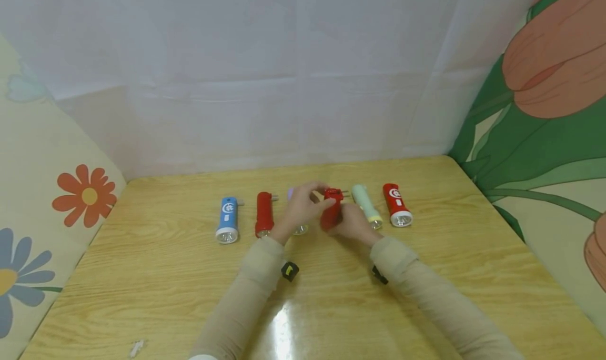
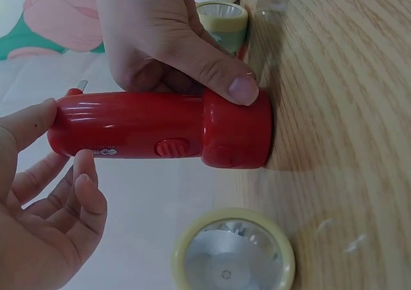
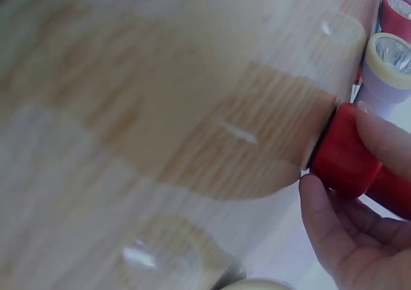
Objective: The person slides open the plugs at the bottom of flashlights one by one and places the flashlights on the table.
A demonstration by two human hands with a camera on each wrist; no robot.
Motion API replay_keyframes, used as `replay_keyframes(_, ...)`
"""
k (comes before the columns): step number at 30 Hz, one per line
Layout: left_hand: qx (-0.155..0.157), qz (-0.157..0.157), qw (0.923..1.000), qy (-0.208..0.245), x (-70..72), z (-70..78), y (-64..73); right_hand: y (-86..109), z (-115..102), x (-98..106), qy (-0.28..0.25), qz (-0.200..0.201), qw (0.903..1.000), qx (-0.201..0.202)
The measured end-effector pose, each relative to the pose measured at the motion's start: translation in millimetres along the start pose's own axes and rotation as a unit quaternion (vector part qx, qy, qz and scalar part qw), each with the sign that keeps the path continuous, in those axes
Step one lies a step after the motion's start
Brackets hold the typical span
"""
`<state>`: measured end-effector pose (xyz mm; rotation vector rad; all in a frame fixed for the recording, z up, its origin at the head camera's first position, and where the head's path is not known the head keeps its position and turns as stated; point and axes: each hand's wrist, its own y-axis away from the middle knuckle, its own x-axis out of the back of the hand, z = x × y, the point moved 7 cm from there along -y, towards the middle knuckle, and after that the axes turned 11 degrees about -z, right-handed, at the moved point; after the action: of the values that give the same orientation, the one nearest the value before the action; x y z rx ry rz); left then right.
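A red flashlight (image 1: 330,221) stands upright, lamp end down at the tabletop, with metal plug prongs (image 1: 344,193) sticking out of its tail end. The left wrist view shows a ridged switch (image 2: 173,148) on its side. My left hand (image 1: 304,208) pinches the tail end between thumb and finger, its other fingers loosely curled. Lower down, my right hand (image 1: 354,224) grips the wider lamp end, thumb on one side and fingers on the other, as the right wrist view shows. The lamp's face is hidden against the table.
Left of my hands lie a blue flashlight (image 1: 228,219), another red flashlight (image 1: 264,212) and a partly covered purple flashlight (image 1: 300,229). To the right are a mint-green flashlight (image 1: 364,202) and a red-and-white flashlight (image 1: 396,204). A small white scrap (image 1: 136,348) lies near the front left.
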<state>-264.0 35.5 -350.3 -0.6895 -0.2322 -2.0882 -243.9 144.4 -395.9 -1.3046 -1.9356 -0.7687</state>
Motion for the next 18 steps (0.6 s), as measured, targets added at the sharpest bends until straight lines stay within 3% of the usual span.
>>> replay_keyframes(10,0.026,0.005,0.9991,0.033,-0.5,-5.5,-2.2,3.1,2.2,0.2,-0.016,-0.005,0.9999,0.002)
replay_keyframes(18,-0.004,0.016,0.9987,0.048,1.0,-6.7,-4.0,4.7,3.7,0.3,-0.022,-0.014,0.9996,-0.005)
